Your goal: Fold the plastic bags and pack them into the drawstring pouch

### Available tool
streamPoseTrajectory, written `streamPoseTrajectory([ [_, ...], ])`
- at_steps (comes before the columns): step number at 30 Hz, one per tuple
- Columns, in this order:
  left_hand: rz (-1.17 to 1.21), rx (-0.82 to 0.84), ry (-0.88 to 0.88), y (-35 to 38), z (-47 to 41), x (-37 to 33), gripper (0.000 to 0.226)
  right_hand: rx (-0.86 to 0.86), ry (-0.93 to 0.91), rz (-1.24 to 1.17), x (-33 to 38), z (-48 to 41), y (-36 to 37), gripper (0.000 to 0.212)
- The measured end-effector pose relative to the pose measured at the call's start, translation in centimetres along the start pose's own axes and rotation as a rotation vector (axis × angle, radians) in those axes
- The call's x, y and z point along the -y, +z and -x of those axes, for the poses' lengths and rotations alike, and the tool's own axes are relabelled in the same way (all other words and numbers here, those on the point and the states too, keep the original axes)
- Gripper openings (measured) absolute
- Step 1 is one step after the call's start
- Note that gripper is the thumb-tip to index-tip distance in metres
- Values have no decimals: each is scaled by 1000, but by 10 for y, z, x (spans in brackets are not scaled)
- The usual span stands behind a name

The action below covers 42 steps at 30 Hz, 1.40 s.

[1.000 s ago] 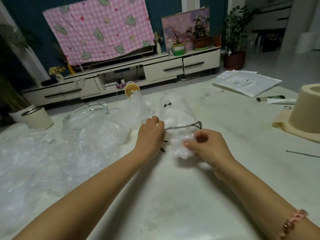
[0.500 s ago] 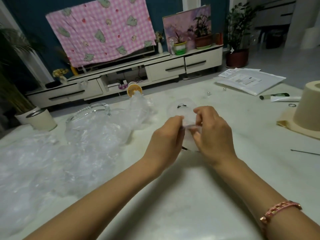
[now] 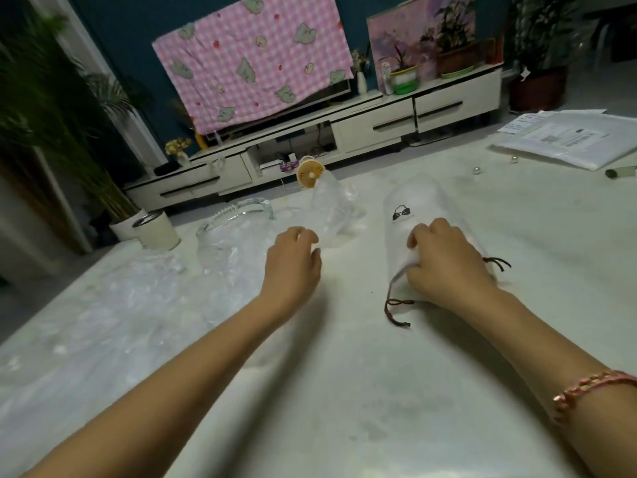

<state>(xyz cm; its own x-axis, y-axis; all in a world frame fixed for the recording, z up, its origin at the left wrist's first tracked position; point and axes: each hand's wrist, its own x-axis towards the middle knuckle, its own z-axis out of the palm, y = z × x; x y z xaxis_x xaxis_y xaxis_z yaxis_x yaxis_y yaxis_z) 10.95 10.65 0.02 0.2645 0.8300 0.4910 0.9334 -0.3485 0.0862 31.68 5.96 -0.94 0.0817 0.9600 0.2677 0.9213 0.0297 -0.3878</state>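
One white drawstring pouch (image 3: 422, 201) lies on the tabletop (image 3: 344, 391), its near end under the right hand (image 3: 444, 265), whose curled fingers grasp the fabric. The left hand (image 3: 293, 258), relaxed and holding nothing, hovers just beside one crumpled plastic bag (image 3: 332, 208). More clear bags (image 3: 103, 305) heap to the left, too blurred together to count.

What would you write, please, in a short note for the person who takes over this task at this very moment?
Left hand: loosely curled, holds nothing, beside a clear plastic bag.
Right hand: grips the drawstring pouch near its mouth. The pouch lies on the table, its drawstring loose.
Done: cannot tell what is inside the pouch.
Left: the pile of crumpled bags on the left is unfolded; fold it, pack it, close the pouch.
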Motion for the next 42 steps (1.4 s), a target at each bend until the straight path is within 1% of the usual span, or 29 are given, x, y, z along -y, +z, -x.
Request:
streamPoseTrajectory([
  [2, -5, 4, -102, -5, -15, 11, 34, 47, 1, 8, 0, 2, 0, 40],
  [6, -88, 47, -153, -10, -51, 17, 45, 98, -19, -20, -5, 5, -3, 51],
  [9, -176, 138, -208, -3, -72, 21, 42, 23, -48, 100, -10, 3, -2, 48],
  [11, -235, 172, -230, 6, -81, 24, 32, -69, -51, 164, -14, 0, 0, 40],
  [13, -259, 126, -226, 12, -86, 26, 21, -149, -32, 154, -16, -5, 3, 32],
  [14, -233, 76, -222, 13, -87, 26, 20, -161, -16, 150, -15, -7, 3, 32],
  [16, -125, -48, -202, 8, -86, 22, 16, -135, -17, 154, -13, -10, 3, 40],
  [17, -48, -117, -197, 1, -86, 19, 15, -128, -26, 107, -10, -10, 0, 46],
  [18, 32, -171, -195, -7, -84, 16, 16, -133, -30, 30, -6, -6, -4, 51],
  [19, 107, -220, -180, -17, -84, 12, 18, -185, -48, -56, -3, -2, -9, 53],
  [21, 249, -267, -130, -43, -81, 0, 18, -306, -82, -198, 0, 10, -18, 49],
  [23, 471, -279, -111, -74, -70, -16, 12, -305, -47, -344, -2, 21, -18, 41],
  [24, 628, -257, -140, -88, -62, -25, 10, -272, -8, -455, -3, 25, -17, 36],
  [26, 968, -135, -251, -116, -39, -38, 11, -147, 116, -805, 0, 30, -21, 30],
  [27, 1100, -59, -311, -126, -26, -40, 15, -57, 185, -1031, 2, 34, -23, 36],
  [28, 1182, -3, -363, -137, -13, -41, 20, 46, 237, -1247, 6, 37, -27, 50],
  [29, 1223, 42, -413, -142, 1, -39, 23, 165, 282, -1425, 8, 42, -27, 70],
  [30, 1232, 68, -464, -147, 14, -38, 22, 283, 318, -1561, 10, 45, -28, 88],
  [31, 1221, 92, -519, -148, 26, -37, 20, 398, 331, -1669, 11, 49, -27, 100],
  [32, 1201, 117, -572, -148, 37, -35, 18, 510, 311, -1738, 13, 54, -24, 103],
  [33, 1183, 147, -616, -144, 47, -32, 17, 618, 274, -1781, 17, 59, -21, 96],
  [34, 1155, 174, -656, -144, 60, -30, 15, 710, 250, -1798, 24, 67, -18, 84],
  [36, 1101, 197, -722, -139, 75, -22, 12, 777, 276, -1730, 37, 78, -15, 68],
  [37, 1063, 197, -703, -136, 76, -17, 11, 740, 285, -1659, 38, 77, -14, 60],
  [38, 1022, 202, -679, -135, 82, -15, 11, 660, 289, -1548, 37, 81, -15, 49],
  [39, 997, 204, -643, -135, 84, -12, 12, 544, 258, -1443, 35, 81, -18, 37],
  [40, 987, 206, -618, -136, 90, -11, 13, 416, 206, -1345, 32, 84, -24, 28],
  [41, 990, 206, -578, -136, 91, -10, 14, 290, 131, -1301, 27, 84, -31, 20],
  [42, 1000, 201, -531, -137, 94, -11, 16, 178, 36, -1260, 21, 86, -42, 17],
])
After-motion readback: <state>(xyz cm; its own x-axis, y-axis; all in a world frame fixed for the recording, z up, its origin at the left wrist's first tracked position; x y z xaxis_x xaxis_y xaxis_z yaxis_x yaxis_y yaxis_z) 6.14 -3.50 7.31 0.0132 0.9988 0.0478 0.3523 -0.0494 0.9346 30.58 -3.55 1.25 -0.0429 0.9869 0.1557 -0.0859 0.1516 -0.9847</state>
